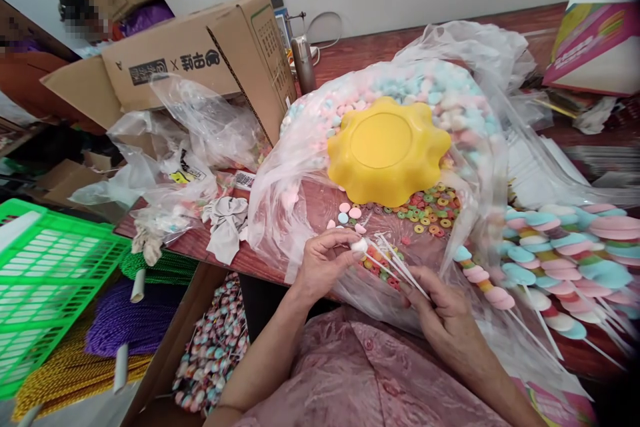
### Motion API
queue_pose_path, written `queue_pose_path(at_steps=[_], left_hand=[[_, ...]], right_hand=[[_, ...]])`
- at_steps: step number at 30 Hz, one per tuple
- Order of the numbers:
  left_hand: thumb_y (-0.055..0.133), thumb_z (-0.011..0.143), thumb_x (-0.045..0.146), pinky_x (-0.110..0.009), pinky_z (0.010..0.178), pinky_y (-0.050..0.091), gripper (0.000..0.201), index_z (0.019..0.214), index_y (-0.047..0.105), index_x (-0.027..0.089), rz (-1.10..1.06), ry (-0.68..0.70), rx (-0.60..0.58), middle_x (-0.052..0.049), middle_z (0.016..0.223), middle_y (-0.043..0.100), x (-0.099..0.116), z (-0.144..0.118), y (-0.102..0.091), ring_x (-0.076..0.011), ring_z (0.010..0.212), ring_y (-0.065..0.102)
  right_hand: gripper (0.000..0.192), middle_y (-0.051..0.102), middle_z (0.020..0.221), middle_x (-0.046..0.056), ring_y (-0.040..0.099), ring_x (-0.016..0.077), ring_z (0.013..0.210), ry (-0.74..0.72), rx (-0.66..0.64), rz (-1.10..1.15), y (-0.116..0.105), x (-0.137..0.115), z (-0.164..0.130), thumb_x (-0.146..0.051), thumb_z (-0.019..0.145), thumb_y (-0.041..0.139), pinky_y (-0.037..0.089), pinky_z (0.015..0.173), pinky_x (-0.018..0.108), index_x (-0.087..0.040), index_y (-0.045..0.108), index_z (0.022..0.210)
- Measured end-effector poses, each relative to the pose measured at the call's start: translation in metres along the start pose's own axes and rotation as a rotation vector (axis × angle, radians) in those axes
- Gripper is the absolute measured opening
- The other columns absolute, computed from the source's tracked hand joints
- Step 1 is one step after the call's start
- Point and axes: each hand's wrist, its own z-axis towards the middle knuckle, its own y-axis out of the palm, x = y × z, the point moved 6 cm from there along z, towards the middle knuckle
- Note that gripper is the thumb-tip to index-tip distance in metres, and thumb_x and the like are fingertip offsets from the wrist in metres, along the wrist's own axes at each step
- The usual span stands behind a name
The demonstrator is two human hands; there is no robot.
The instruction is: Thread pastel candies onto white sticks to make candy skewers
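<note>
Between the thumb and fingers of my left hand (327, 260) is a white marshmallow (359, 247), at the tip of a thin white stick. My right hand (443, 307) grips several white sticks (400, 263) that fan out toward the left hand. Beneath the sticks lie small coloured candy rings (381, 267). A few pink and blue marshmallows (343, 217) rest just beyond my left fingers. Farther back, a yellow scalloped bowl (387, 150) sits upside down among more rings and marshmallows on clear plastic. Right of my right hand lies a skewer of marshmallows and rings (483, 277).
Finished-looking marshmallow skewers (570, 260) are piled at the right. A cardboard box (195, 60) stands at the back left, near a metallic bottle (303, 65). At lower left are a green basket (55, 287) and a box of many marshmallow sticks (213, 340). A person (83, 20) is behind.
</note>
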Motion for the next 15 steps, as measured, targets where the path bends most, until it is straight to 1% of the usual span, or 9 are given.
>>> queue_pose_path(at_steps=[3, 6, 10, 13, 15], left_hand=[[0.088, 0.066, 0.029, -0.031, 0.084, 0.059, 0.025, 0.086, 0.078, 0.019, -0.075, -0.087, 0.057, -0.005, 0.094, 0.078, -0.011, 0.000, -0.004, -0.0172, 0.087, 0.071], [0.090, 0.063, 0.031, -0.031, 0.083, 0.060, 0.032, 0.090, 0.077, 0.020, -0.148, -0.119, 0.084, -0.004, 0.095, 0.079, -0.017, 0.001, -0.006, -0.0171, 0.086, 0.072], [0.091, 0.061, 0.030, -0.032, 0.081, 0.061, 0.037, 0.093, 0.077, 0.019, -0.170, -0.109, 0.089, -0.005, 0.095, 0.079, -0.016, 0.001, -0.006, -0.0182, 0.085, 0.073], [0.091, 0.062, 0.028, -0.029, 0.075, 0.062, 0.033, 0.091, 0.077, 0.020, -0.163, -0.084, 0.112, -0.004, 0.094, 0.080, -0.014, -0.001, -0.005, -0.0171, 0.081, 0.073], [0.089, 0.064, 0.027, -0.028, 0.072, 0.062, 0.029, 0.090, 0.077, 0.021, -0.140, -0.033, 0.125, -0.003, 0.094, 0.080, -0.011, -0.003, -0.003, -0.0163, 0.079, 0.073]], right_hand=[[0.014, 0.059, 0.068, -0.003, 0.056, 0.0131, 0.058, -0.005, 0.014, -0.009, 0.000, -0.001, -0.003, -0.019, 0.094, 0.048, 0.044, 0.055, 0.024, -0.023, 0.061, 0.098], [0.018, 0.058, 0.066, -0.003, 0.056, 0.0137, 0.056, -0.013, 0.029, -0.020, -0.001, 0.000, -0.006, -0.019, 0.091, 0.048, 0.044, 0.054, 0.025, -0.022, 0.061, 0.103], [0.021, 0.057, 0.063, -0.004, 0.056, 0.0138, 0.054, -0.016, 0.028, -0.034, -0.001, 0.000, -0.006, -0.018, 0.090, 0.047, 0.043, 0.052, 0.025, -0.022, 0.061, 0.105], [0.023, 0.057, 0.063, -0.004, 0.055, 0.0133, 0.053, -0.029, 0.026, -0.046, -0.001, 0.002, -0.006, -0.016, 0.089, 0.047, 0.042, 0.050, 0.024, -0.022, 0.061, 0.106], [0.023, 0.056, 0.061, -0.004, 0.054, 0.0134, 0.051, -0.037, 0.016, -0.064, 0.000, 0.003, -0.006, -0.016, 0.089, 0.047, 0.041, 0.050, 0.025, -0.022, 0.062, 0.106]])
